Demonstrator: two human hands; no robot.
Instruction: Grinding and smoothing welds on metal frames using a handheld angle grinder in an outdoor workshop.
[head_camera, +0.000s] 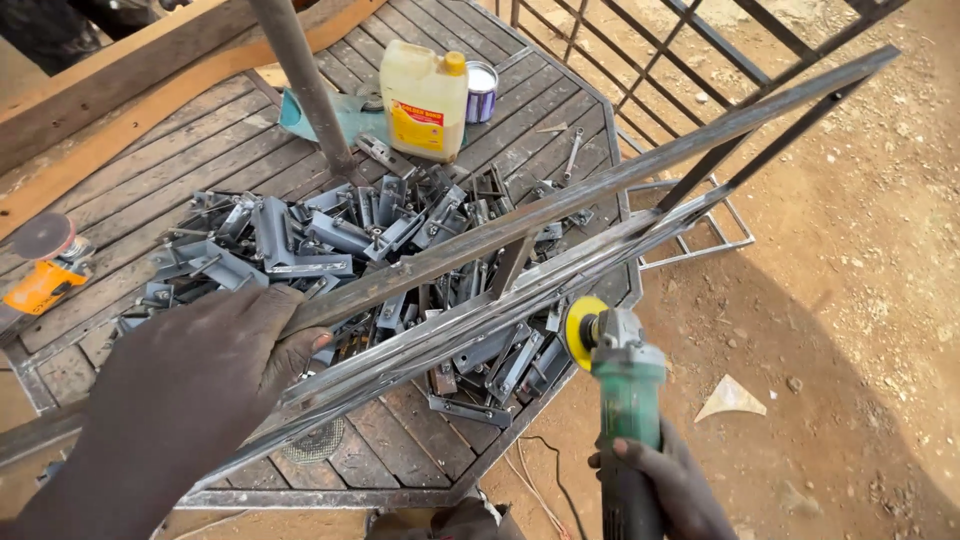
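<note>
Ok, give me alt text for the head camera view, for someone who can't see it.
A left hand grips a long welded steel frame while the right hand holds a green angle grinder, its yellow disc at the frame's lower bar. Below, grey metal brackets are heaped on a slatted metal table.

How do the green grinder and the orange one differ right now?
1. The green grinder is gripped in the right hand; the orange grinder lies unheld on the table.
2. The green grinder carries a yellow disc against the metal frame; the orange grinder's disc is dark reddish, touching nothing.
Both are handheld angle grinders.
</note>
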